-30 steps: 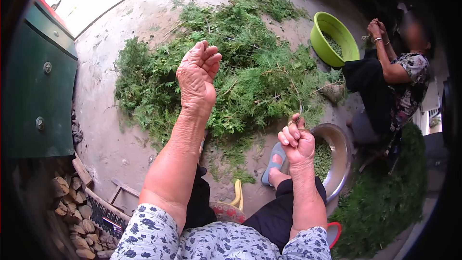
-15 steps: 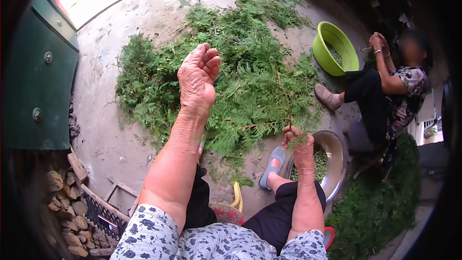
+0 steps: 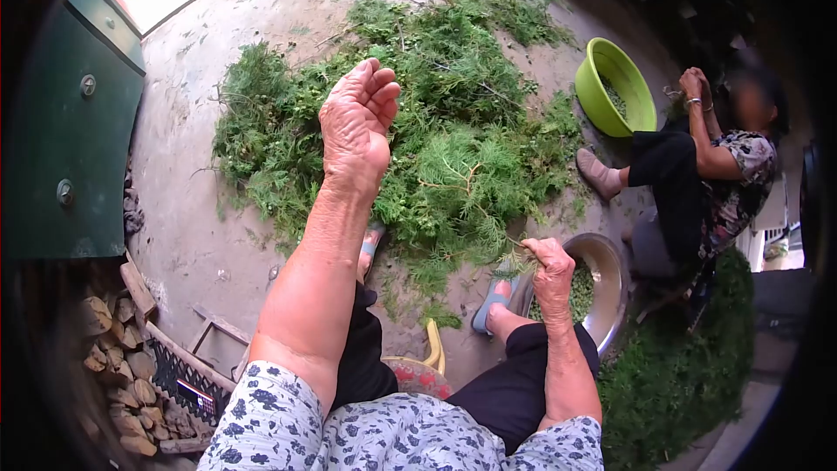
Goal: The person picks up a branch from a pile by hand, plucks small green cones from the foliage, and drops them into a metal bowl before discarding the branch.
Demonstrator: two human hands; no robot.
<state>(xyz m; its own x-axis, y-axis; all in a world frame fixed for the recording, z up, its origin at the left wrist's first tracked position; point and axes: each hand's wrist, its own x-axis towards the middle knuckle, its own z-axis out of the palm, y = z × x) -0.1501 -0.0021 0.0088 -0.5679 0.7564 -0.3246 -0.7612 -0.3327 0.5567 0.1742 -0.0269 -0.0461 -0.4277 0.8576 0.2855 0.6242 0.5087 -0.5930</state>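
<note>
My left hand (image 3: 357,118) is raised over a heap of green conifer cuttings (image 3: 288,131), palm turned up. Its fingers curl loosely and the palm looks bare. My right hand (image 3: 551,270) pinches the thin end of a conifer sprig (image 3: 521,255) between thumb and fingers, above the rim of a metal basin (image 3: 613,283). Small green pieces (image 3: 581,288) lie inside that basin, partly hidden by my hand and forearm. A forked brown twig with feathery leaves (image 3: 471,176) lies on the heap's near side.
At right, another person (image 3: 741,153) sits with hands together beside a lime-green basin (image 3: 588,92) of small green pieces. More greenery (image 3: 680,384) lies lower right. Split firewood (image 3: 126,384) and a black crate (image 3: 179,375) are lower left, below a green metal door (image 3: 70,139).
The leafy branch that rose from my right hand now lies on the heap, and a small sprig is in the fingers. My left hand has barely shifted.
</note>
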